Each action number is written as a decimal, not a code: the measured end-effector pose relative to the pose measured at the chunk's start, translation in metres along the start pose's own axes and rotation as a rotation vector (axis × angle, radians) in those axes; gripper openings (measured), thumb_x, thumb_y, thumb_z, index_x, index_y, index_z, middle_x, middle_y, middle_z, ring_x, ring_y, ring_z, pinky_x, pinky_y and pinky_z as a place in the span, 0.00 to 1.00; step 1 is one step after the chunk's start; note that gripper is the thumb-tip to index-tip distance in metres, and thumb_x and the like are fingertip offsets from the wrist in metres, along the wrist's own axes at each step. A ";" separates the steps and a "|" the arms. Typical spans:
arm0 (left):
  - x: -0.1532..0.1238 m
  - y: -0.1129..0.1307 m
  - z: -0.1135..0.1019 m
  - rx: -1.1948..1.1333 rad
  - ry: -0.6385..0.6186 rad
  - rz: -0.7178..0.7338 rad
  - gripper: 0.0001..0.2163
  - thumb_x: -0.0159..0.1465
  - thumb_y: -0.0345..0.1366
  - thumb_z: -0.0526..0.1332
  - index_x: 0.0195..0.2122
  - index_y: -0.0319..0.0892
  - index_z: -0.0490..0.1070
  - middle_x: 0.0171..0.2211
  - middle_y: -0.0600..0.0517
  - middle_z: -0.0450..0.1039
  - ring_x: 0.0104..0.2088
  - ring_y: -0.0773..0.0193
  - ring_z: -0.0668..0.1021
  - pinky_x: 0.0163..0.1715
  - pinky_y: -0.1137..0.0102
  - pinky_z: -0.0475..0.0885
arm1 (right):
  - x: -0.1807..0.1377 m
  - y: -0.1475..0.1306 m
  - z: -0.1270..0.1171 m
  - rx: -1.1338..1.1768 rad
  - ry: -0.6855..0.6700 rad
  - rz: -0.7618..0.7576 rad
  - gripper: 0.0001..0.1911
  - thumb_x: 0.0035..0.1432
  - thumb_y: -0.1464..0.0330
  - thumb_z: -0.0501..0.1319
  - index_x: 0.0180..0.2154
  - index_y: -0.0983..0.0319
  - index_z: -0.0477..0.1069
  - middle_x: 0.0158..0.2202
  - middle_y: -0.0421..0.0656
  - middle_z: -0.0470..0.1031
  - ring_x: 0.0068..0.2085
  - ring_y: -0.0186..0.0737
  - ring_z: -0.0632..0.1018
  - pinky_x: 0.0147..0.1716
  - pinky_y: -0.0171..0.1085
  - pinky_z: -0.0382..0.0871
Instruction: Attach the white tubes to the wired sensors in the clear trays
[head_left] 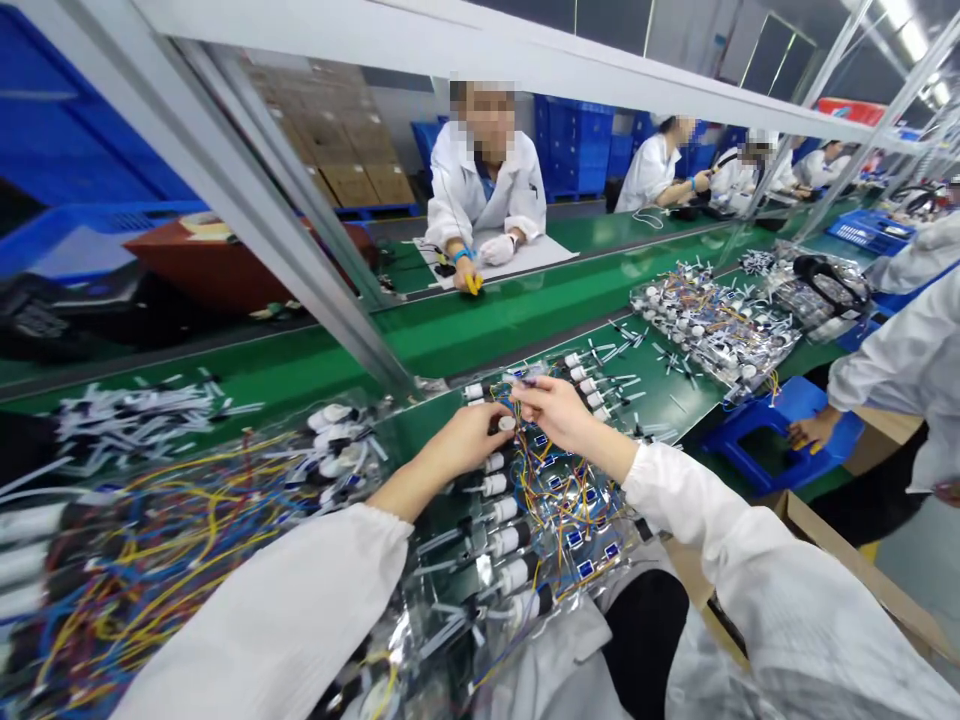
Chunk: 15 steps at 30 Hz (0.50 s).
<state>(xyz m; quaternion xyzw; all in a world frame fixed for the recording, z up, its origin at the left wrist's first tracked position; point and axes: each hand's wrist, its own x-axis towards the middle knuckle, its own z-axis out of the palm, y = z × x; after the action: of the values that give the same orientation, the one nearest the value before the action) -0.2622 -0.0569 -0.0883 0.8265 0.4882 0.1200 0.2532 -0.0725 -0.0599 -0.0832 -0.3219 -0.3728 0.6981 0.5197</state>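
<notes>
My left hand [474, 440] is closed around a small white round-ended part [507, 424]. Close beside it, my right hand [561, 412] pinches thumb and fingers together near thin wires; what lies between those fingertips is too small to make out. Below both hands, white cylinders with black ends [504, 541] lie in a row on clear plastic. Small blue rectangular pieces [574, 539] and tangled yellow, red and blue wires [551, 480] spread alongside them. More white cylinders [589, 385] with pale strips lie just beyond my right hand.
To the left lies a heap of wired parts [187, 530], with loose white strips [142, 420] behind. A metal post [330, 300] rises before the green belt [450, 335]. A co-worker [487, 190] sits opposite. Bagged parts [712, 325] and a blue stool [802, 415] are at right.
</notes>
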 end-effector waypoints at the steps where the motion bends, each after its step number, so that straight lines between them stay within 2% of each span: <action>1: 0.000 -0.001 0.000 0.000 0.003 -0.001 0.12 0.65 0.39 0.64 0.46 0.40 0.80 0.42 0.46 0.83 0.41 0.53 0.83 0.43 0.66 0.73 | 0.002 0.006 -0.001 -0.029 0.017 -0.011 0.16 0.45 0.62 0.78 0.33 0.62 0.78 0.27 0.37 0.77 0.24 0.29 0.69 0.25 0.32 0.65; 3: 0.000 -0.001 0.001 -0.008 0.015 0.005 0.12 0.65 0.39 0.63 0.46 0.40 0.80 0.43 0.46 0.83 0.42 0.53 0.83 0.43 0.66 0.73 | 0.003 0.018 -0.003 -0.118 0.027 -0.034 0.16 0.46 0.59 0.77 0.31 0.62 0.78 0.24 0.36 0.75 0.24 0.31 0.72 0.27 0.33 0.69; 7: -0.002 0.004 0.000 0.008 0.028 0.026 0.10 0.66 0.37 0.65 0.45 0.39 0.80 0.41 0.45 0.83 0.41 0.54 0.83 0.42 0.67 0.73 | 0.003 0.028 -0.013 -0.255 -0.019 -0.049 0.17 0.47 0.58 0.76 0.32 0.60 0.76 0.28 0.40 0.81 0.32 0.41 0.83 0.39 0.41 0.79; 10: -0.001 0.007 0.000 -0.007 0.052 0.043 0.09 0.65 0.34 0.67 0.46 0.38 0.81 0.41 0.44 0.83 0.41 0.55 0.83 0.42 0.68 0.72 | 0.005 0.028 -0.022 -0.350 -0.015 -0.101 0.16 0.48 0.59 0.75 0.32 0.60 0.74 0.29 0.41 0.82 0.33 0.43 0.84 0.39 0.42 0.80; 15: 0.002 0.004 0.003 -0.025 0.080 0.011 0.10 0.65 0.35 0.69 0.45 0.38 0.83 0.41 0.44 0.84 0.40 0.56 0.82 0.41 0.69 0.72 | 0.011 0.028 -0.034 -0.586 -0.073 -0.175 0.12 0.51 0.61 0.72 0.32 0.60 0.75 0.31 0.41 0.81 0.32 0.40 0.81 0.36 0.40 0.77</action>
<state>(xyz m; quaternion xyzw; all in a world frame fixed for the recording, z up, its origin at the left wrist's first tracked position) -0.2568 -0.0578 -0.0888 0.8206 0.4918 0.1602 0.2430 -0.0609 -0.0480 -0.1253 -0.3994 -0.6030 0.5247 0.4489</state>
